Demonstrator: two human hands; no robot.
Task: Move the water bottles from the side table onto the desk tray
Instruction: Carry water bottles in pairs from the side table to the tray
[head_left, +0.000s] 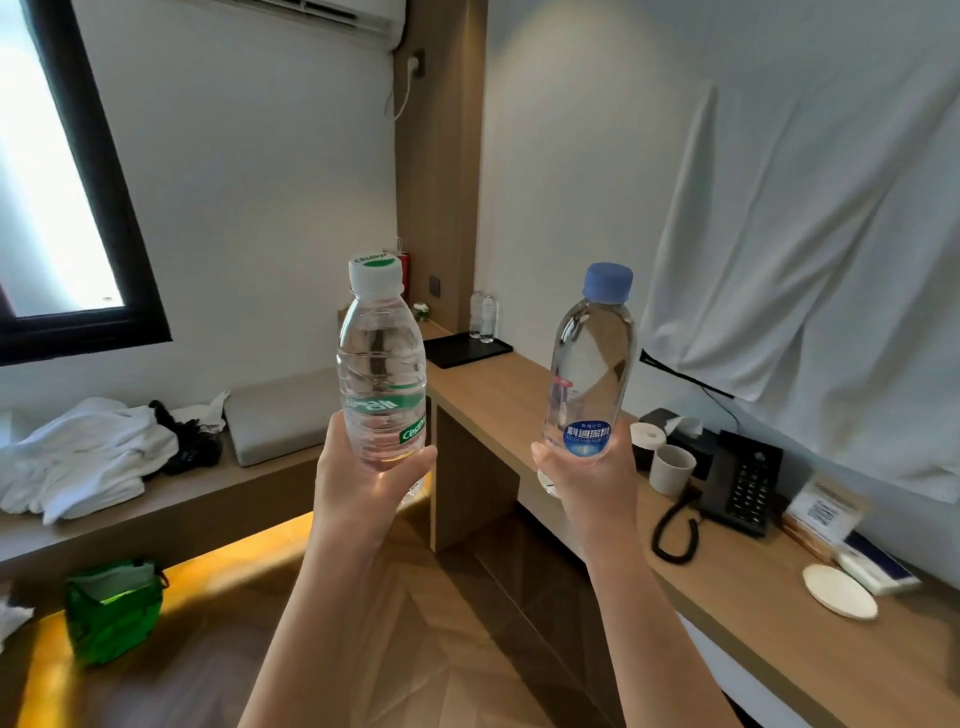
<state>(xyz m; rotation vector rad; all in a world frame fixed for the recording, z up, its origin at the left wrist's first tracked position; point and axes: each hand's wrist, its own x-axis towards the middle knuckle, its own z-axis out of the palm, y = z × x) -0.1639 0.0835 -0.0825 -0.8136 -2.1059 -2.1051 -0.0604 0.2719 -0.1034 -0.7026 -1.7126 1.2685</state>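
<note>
My left hand grips the base of a clear water bottle with a white cap and green label, held upright in mid-air. My right hand grips the base of a clear water bottle with a blue cap and blue label, also upright. A black tray lies on the far end of the wooden desk, beyond both bottles. Two more clear bottles stand at the tray's back edge.
On the desk to the right sit a paper cup, a toilet roll, a tissue box, a black phone with a coiled cord, and a round coaster. White towels lie on the left bench. A green bag stands on the floor.
</note>
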